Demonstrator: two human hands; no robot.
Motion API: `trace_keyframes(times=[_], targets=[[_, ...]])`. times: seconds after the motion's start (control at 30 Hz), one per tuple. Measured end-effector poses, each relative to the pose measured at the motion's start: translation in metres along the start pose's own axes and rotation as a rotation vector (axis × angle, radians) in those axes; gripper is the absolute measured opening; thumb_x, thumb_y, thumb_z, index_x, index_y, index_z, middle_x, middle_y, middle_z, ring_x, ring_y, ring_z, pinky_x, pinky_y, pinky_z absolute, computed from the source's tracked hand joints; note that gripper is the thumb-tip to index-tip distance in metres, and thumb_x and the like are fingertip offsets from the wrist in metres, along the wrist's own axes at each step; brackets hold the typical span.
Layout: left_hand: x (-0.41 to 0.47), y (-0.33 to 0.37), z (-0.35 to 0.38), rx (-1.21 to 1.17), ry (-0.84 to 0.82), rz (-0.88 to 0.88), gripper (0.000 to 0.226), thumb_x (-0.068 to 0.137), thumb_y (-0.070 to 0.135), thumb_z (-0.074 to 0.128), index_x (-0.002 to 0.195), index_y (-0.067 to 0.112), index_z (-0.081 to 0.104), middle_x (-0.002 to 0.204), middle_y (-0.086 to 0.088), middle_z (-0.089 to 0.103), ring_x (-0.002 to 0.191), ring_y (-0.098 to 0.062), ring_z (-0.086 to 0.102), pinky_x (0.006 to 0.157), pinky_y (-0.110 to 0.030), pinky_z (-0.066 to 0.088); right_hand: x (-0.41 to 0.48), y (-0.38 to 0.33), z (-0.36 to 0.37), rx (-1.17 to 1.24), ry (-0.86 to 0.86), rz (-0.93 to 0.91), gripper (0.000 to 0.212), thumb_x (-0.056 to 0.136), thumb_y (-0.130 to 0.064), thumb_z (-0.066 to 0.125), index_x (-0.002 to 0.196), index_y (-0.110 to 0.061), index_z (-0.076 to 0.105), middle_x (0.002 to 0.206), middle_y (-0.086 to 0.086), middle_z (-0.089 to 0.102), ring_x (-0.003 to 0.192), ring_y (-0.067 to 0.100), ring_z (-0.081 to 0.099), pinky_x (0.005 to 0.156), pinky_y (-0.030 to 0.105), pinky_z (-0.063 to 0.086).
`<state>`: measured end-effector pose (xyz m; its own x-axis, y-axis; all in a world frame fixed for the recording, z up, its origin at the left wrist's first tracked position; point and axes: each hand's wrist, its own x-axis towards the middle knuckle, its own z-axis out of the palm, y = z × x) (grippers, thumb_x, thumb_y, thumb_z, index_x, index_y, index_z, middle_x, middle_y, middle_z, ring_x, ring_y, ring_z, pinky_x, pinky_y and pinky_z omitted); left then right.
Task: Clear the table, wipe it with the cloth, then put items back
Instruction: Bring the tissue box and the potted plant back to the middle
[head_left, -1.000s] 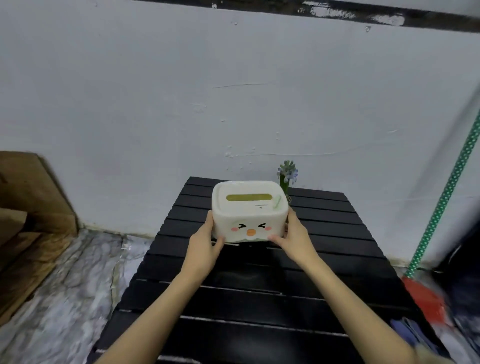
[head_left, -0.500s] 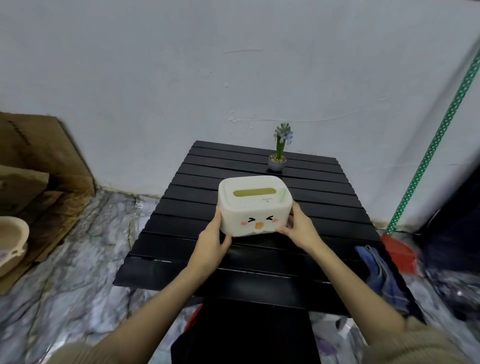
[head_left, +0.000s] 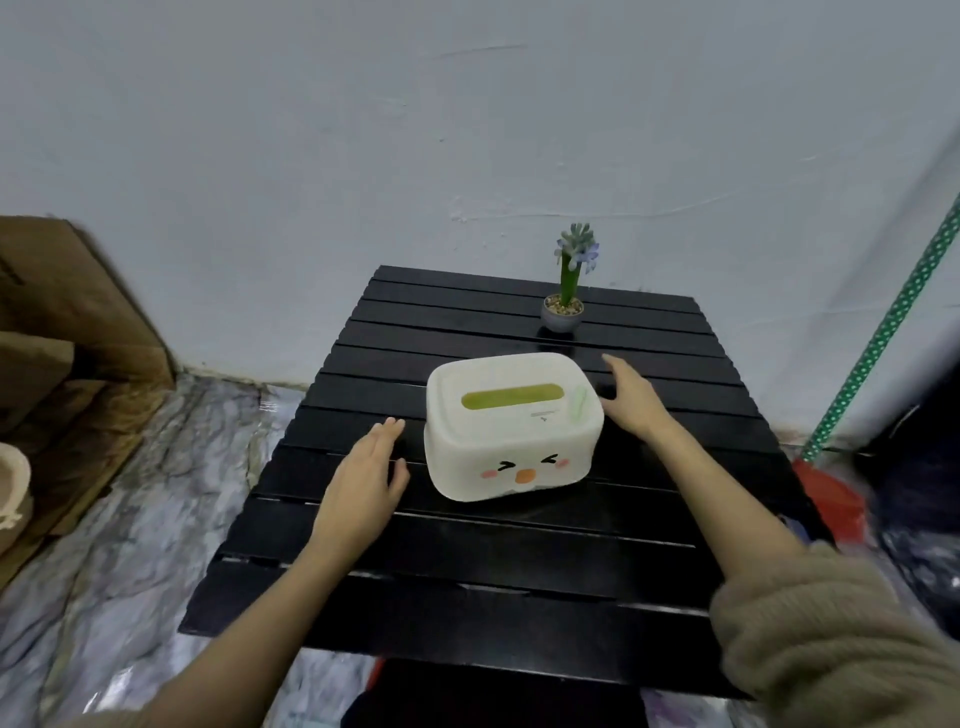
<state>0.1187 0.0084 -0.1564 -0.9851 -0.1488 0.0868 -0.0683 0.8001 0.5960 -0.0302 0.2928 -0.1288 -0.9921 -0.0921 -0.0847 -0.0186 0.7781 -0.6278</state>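
Both arms reach forward from the lower edge of the view. The left hand (head_left: 363, 475) is open, palm turned inward, fingers together and extended, thumb spread. The right hand (head_left: 631, 400) is likewise open, fingers loosely extended forward, empty. A beige knitted sleeve (head_left: 831, 639) covers the right forearm.

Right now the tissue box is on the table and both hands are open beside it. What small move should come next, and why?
Probably draw both hands back. The tissue box sits flat on the black table, in front of the flower pot. The left hand and the right hand are open and apart from it, so it seems already placed.
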Motion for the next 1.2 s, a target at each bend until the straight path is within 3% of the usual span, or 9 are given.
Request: trace_keyframes(times=[0.37,0.57,0.8,1.2], targets=[[0.003,-0.004,0.007,0.023,0.058,-0.017,0.047,0.09,0.015,0.046,0.135,0.025,0.036,0.145,0.003,0.041,0.138,-0.008,0.028,0.108,-0.03,0.033,0.121,-0.02,0.016,0.159,0.188,-0.063,0.1,0.069,-0.024,0.078,0.143,-0.007,0.011,0.151,0.015,0.021,0.137,0.029,0.024,0.111,0.041,0.025],[0.005,-0.007,0.009,0.034,0.066,0.004,0.047,0.089,0.012,0.046,0.134,0.023,0.038,0.144,0.003,0.042,0.137,-0.007,0.029,0.107,-0.024,0.03,0.137,-0.029,0.025,0.123,0.275,-0.11,0.059,0.07,-0.019,0.075,0.119,-0.003,0.046,0.123,0.021,0.048,0.114,0.033,0.047,0.09,0.037,0.041],[0.004,-0.004,0.007,0.025,0.062,-0.001,0.046,0.09,0.013,0.045,0.135,0.023,0.037,0.144,0.003,0.042,0.138,-0.008,0.028,0.107,-0.029,0.034,0.1,-0.019,0.01,0.13,0.298,-0.116,0.056,0.068,-0.02,0.077,0.115,-0.004,0.051,0.118,0.019,0.052,0.11,0.032,0.049,0.085,0.032,0.039],[-0.001,0.003,0.0,0.007,0.05,-0.012,0.043,0.091,0.014,0.044,0.134,0.017,0.039,0.145,-0.006,0.041,0.139,-0.016,0.028,0.109,-0.037,0.034,-0.051,0.002,-0.022,0.071,0.261,-0.086,0.057,0.066,-0.02,0.079,0.115,-0.007,0.052,0.116,0.014,0.055,0.105,0.026,0.054,0.082,0.026,0.037]])
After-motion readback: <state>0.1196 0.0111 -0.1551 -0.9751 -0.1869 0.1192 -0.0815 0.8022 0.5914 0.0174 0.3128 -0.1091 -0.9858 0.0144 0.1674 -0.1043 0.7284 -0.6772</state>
